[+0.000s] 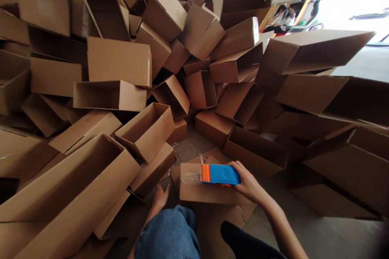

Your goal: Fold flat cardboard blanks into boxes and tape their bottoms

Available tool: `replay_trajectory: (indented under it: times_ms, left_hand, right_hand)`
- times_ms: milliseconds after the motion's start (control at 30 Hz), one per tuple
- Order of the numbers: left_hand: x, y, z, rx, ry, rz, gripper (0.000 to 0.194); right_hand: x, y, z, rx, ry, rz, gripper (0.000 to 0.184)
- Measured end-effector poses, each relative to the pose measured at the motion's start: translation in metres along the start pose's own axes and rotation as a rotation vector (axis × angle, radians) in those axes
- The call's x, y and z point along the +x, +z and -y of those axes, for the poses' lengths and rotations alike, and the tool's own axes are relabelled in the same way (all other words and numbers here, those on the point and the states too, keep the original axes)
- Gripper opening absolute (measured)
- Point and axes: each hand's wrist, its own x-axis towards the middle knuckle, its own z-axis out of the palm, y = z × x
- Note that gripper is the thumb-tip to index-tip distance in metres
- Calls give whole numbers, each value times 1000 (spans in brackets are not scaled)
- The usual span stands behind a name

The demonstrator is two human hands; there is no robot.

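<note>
My right hand (pixel 247 184) grips a blue tape dispenser with an orange end (pixel 220 174) and holds it on top of a small cardboard box (pixel 200 192) in front of my knees. Clear tape shows at the dispenser's left end, over the box top. My left hand (pixel 160 199) rests low at the left side of that box, fingers stretched out beside it. My knee in blue jeans (pixel 170 232) sits just below the box.
A tall heap of empty open cardboard boxes (pixel 146 129) fills the left, back and right. A long open box (pixel 75 186) lies at the near left. Bare concrete floor (pixel 319 230) shows at the lower right. A person (pixel 282 16) sits far back.
</note>
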Motion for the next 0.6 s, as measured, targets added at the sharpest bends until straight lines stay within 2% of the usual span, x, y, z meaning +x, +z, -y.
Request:
replay_trajectory:
  times_ms: [67, 167, 333, 400, 500, 600]
  left_hand:
    - [2, -8, -4, -26, 17, 0, 33]
    - [2, -19, -19, -93, 83, 59, 38]
    - [-14, -30, -61, -318, 288, 251, 48]
    - [-20, -29, -75, -403, 304, 320, 50]
    - [-23, -20, -85, -441, 241, 363, 57]
    - [-21, -8, -84, -463, 244, 336, 63]
  right_hand:
    - [0, 0, -1, -1, -1, -1, 37]
    - [0, -1, -1, -3, -2, 3, 38]
    - [-1, -1, 3, 12, 1, 1, 35]
    - [-2, -2, 3, 13, 10, -4, 36]
    - [-2, -2, 3, 4, 16, 1, 40]
    - [-2, -1, 1, 3, 7, 8, 40]
